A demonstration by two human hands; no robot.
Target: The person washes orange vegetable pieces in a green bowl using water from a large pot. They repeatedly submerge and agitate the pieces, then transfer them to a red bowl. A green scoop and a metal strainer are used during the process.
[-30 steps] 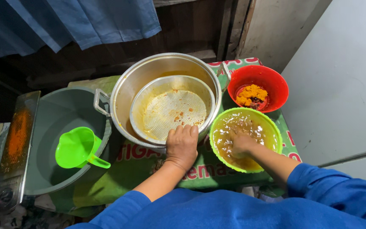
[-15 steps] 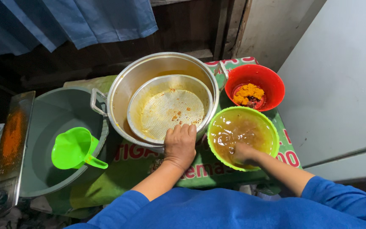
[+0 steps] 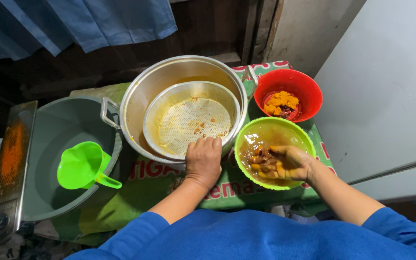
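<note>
My left hand (image 3: pixel 203 160) grips the near rim of a metal strainer (image 3: pixel 191 120) that sits inside a large steel pot (image 3: pixel 140 96). The strainer's mesh carries a few orange specks. My right hand (image 3: pixel 290 163) is cupped, palm up, inside a light green bowl (image 3: pixel 251 132) of brownish liquid, and lifts a clump of wet brown pulp (image 3: pixel 262 159) above the surface.
A red bowl (image 3: pixel 309 94) with orange paste stands behind the green bowl. At the left a grey bucket (image 3: pixel 49 130) holds water and a green plastic scoop (image 3: pixel 83 166). A stained metal grater (image 3: pixel 8 159) lies at the far left. A printed green cloth (image 3: pixel 164 185) covers the table.
My right hand went from pressing down in the green bowl's liquid to turning palm up and raising a clump of pulp. My left hand stayed on the strainer's rim.
</note>
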